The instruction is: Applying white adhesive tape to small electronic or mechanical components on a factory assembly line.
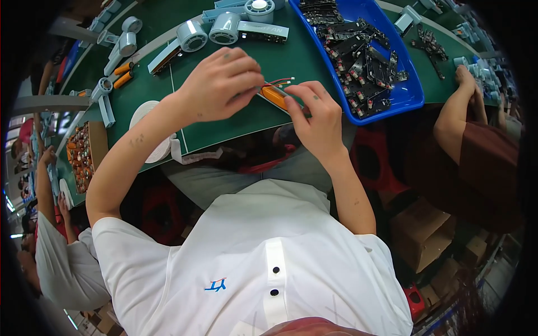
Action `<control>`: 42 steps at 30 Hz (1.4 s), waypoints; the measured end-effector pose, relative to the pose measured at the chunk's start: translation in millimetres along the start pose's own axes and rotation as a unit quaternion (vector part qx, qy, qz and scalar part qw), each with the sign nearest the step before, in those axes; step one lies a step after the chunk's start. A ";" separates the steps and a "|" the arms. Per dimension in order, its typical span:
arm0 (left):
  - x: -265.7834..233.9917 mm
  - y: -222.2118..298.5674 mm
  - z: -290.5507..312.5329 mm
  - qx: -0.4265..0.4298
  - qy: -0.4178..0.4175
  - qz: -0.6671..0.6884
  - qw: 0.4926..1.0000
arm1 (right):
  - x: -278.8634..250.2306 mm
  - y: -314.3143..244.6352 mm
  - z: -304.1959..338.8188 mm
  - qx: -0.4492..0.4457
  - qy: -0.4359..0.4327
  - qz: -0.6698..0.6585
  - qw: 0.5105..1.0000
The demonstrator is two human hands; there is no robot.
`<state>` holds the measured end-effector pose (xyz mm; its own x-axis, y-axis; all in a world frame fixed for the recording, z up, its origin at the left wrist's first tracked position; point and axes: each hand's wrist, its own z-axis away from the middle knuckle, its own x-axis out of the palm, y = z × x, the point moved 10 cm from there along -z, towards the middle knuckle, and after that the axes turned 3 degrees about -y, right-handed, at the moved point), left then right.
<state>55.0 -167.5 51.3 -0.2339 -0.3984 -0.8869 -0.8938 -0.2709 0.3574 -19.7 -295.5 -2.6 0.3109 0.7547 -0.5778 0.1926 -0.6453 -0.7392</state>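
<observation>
**Both hands on orange battery cell**

White shirt front nearest. Left hand (221, 84) and right hand (316, 115) pinch together on an orange battery cell (274, 96), held low over green mat (224, 126), red and white leads (280, 82) sticking out. Blue tray (412, 95) of circuit boards right, grey fan housings (224, 28) far. Best to grip the cell body, keep leads untwisted.

Left hand (221, 84) and right hand (316, 115) pinch close together, fingers curled.

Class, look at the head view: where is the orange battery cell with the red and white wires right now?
The orange battery cell lies at the picture's centre on the green table, held between the left hand and right hand, just left of the blue tray.
</observation>
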 end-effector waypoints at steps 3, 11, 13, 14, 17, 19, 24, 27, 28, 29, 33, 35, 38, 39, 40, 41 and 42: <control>18.6 26.3 21.0 0.108 0.000 -0.194 0.975 | 2.3 -25.5 5.5 -0.127 -0.002 0.087 0.988; 28.9 15.0 27.4 0.105 0.040 -0.198 0.974 | 16.4 -21.1 7.9 -0.176 0.006 0.131 0.976; 27.8 14.4 26.9 0.102 0.075 -0.187 0.974 | 20.3 -19.3 9.0 -0.187 0.011 0.127 0.974; 31.1 12.5 25.9 0.099 0.072 -0.186 0.975 | 23.0 -17.3 8.1 -0.185 0.009 0.124 0.975; 33.1 10.7 25.6 0.090 0.092 -0.160 0.979 | 25.1 -19.1 8.2 -0.184 0.012 0.137 0.973; 33.8 7.2 26.6 0.082 0.095 -0.149 0.981 | 27.2 -18.4 7.3 -0.180 0.008 0.138 0.974; 37.5 1.7 25.1 0.095 0.076 -0.122 0.985 | 29.2 -10.2 3.1 -0.168 -0.011 0.101 0.981; 34.6 3.3 24.0 0.092 0.110 -0.107 0.984 | 28.5 -10.9 1.5 -0.160 -0.022 0.085 0.983; 31.0 5.1 25.2 0.094 0.124 -0.106 0.982 | 27.0 -13.9 1.7 -0.162 -0.023 0.083 0.983; 27.8 4.7 26.1 0.093 0.135 -0.113 0.980 | 26.4 -18.5 -0.2 -0.174 -0.023 0.087 0.981; 31.1 5.2 27.9 0.086 0.121 -0.116 0.982 | 25.1 -23.4 -0.6 -0.171 -0.027 0.079 0.982; 17.5 14.2 23.8 0.093 0.147 -0.131 0.976 | 18.2 -31.0 2.8 -0.204 -0.010 0.089 0.975; -1.9 26.3 27.1 0.092 0.160 -0.127 0.975 | 12.2 -36.8 0.1 -0.232 0.018 0.079 0.969; -13.3 28.0 34.5 0.087 0.164 -0.141 0.973 | 5.6 -45.8 -7.4 -0.245 0.034 0.066 0.967; -35.5 29.7 43.7 0.073 0.206 -0.131 0.967 | -4.4 -59.0 -16.8 -0.255 0.047 0.054 0.964; -55.8 31.8 53.2 0.062 0.244 -0.118 0.961 | -6.7 -70.3 -29.8 -0.263 0.046 0.048 0.962; -74.2 33.8 65.1 0.050 0.282 -0.105 0.952 | -3.7 -77.6 -54.1 -0.244 0.044 0.066 0.967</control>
<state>17.2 -90.0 110.1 0.1709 -0.7598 -0.6273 -0.9366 -0.3230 0.1360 14.6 -254.7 75.6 0.4366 0.6623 -0.6089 0.5547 -0.7310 -0.3974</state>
